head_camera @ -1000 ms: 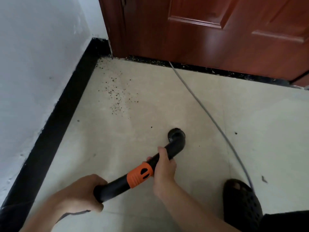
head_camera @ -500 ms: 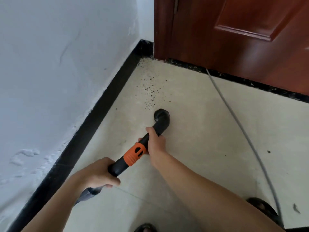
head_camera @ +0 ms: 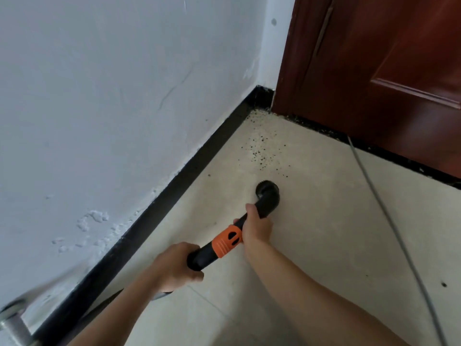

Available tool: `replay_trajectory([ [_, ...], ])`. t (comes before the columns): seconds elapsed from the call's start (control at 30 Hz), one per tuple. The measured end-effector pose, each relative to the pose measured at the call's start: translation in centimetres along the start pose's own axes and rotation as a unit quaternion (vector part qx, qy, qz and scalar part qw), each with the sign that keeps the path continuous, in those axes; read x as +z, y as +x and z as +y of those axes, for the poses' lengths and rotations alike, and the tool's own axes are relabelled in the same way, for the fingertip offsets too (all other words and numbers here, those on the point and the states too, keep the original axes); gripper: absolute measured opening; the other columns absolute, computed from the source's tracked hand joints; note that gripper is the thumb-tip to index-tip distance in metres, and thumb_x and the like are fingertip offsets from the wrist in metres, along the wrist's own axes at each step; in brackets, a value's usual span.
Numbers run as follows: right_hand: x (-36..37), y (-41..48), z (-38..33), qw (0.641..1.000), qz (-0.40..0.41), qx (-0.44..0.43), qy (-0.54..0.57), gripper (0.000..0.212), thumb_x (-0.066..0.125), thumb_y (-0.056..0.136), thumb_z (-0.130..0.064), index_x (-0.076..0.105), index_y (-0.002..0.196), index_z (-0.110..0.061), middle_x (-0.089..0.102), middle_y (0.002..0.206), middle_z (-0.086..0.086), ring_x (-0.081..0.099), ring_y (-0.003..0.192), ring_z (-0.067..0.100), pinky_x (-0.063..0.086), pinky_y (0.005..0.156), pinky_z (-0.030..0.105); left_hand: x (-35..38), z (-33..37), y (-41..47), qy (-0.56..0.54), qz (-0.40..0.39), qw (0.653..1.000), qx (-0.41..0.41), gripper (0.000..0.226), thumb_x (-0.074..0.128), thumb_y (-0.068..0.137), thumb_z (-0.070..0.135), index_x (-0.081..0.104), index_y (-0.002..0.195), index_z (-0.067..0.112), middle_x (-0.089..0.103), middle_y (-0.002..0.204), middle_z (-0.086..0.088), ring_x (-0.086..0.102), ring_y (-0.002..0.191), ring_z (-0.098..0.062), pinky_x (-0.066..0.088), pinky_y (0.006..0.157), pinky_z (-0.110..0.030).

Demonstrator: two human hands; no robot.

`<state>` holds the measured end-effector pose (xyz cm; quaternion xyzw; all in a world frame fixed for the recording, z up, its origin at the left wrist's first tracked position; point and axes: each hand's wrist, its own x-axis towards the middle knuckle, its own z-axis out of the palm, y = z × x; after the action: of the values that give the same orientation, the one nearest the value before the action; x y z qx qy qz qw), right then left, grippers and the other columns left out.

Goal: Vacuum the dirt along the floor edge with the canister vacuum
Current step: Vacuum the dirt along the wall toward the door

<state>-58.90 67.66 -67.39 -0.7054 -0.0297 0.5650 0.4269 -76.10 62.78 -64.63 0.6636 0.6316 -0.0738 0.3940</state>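
Near speckled dirt: left hand, right hand grip curved black plastic wand.

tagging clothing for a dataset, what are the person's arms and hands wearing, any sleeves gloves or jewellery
Nothing worn shows. The left hand and right hand are ungloved, with no ring visible. Neither wrist has a watch or band. The left forearm and right forearm are uncovered to the frame edge; no sleeve in view.

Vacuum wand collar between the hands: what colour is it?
The collar is orange with dark oval slots, on a black wand; clearest in the head view.
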Motion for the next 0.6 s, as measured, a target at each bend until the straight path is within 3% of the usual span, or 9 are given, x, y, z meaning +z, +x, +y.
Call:
replay_trajectory([
  [0.17, 2.6, 2.3, -4.7, 0.997, -0.063, -0.005, -0.033, 0.031, 0.064, 0.09, -0.031, 0.058, 0.11, -0.008, 0.071, 0.082, 0.01, 0.069, 0.068, 0.021, 0.055, 0.061, 0.032, -1.4, -0.9, 1.7, 0.006, 0.061, 0.998, -0.01, 0.023, 0.069, 0.065, 0.036, 0.052, 0.076, 0.025, 0.058, 0.066, 0.006, 0.056, 0.061, -0.012, 0.038, 0.056, -0.028],
  [0.27, -0.7, 3.8, -6.8, 1.0, 0.007, -0.021, -0.01, 0.028, 0.065, 0.089, -0.027, 0.062, 0.101, -0.002, 0.068, 0.076, 0.012, 0.065, 0.062, 0.024, 0.056, 0.064, 0.036, -1.2, 1.0, 3.0, 0.009, 0.018, 1.0, 0.023, 0.023, 0.071, 0.065, 0.037, 0.053, 0.075, 0.028, 0.06, 0.07, 0.006, 0.059, 0.066, -0.012, 0.041, 0.057, -0.027],
  [0.4, -4.6, 4.6, -8.6, 0.997, 0.071, -0.03, 0.025, 0.021, 0.063, 0.091, -0.021, 0.053, 0.081, -0.006, 0.061, 0.068, 0.011, 0.059, 0.054, 0.021, 0.052, 0.058, 0.035, 0.2, 4.5, 4.4, -0.017, -0.035, 0.996, 0.077, 0.021, 0.069, 0.065, 0.03, 0.055, 0.077, 0.021, 0.055, 0.064, 0.006, 0.054, 0.058, -0.012, 0.039, 0.055, -0.026],
  [0.5, -0.9, 5.1, -9.4, 0.999, -0.001, -0.028, -0.024, 0.018, 0.064, 0.091, -0.023, 0.055, 0.092, -0.007, 0.064, 0.07, 0.011, 0.062, 0.056, 0.02, 0.052, 0.057, 0.033, -0.5, 2.9, 4.1, -0.069, -0.006, 0.997, 0.032, 0.021, 0.068, 0.063, 0.027, 0.053, 0.074, 0.017, 0.052, 0.057, 0.004, 0.048, 0.049, -0.01, 0.035, 0.049, -0.023],
  [0.6, 4.3, 5.1, -8.6, 0.993, -0.085, -0.005, -0.086, 0.025, 0.065, 0.089, -0.032, 0.053, 0.102, -0.013, 0.071, 0.089, 0.013, 0.07, 0.075, 0.023, 0.059, 0.072, 0.036, -1.6, -0.1, 3.0, -0.069, 0.037, 0.997, -0.017, 0.02, 0.069, 0.065, 0.022, 0.049, 0.066, 0.019, 0.046, 0.05, 0.006, 0.04, 0.043, -0.007, 0.028, 0.046, -0.021],
])
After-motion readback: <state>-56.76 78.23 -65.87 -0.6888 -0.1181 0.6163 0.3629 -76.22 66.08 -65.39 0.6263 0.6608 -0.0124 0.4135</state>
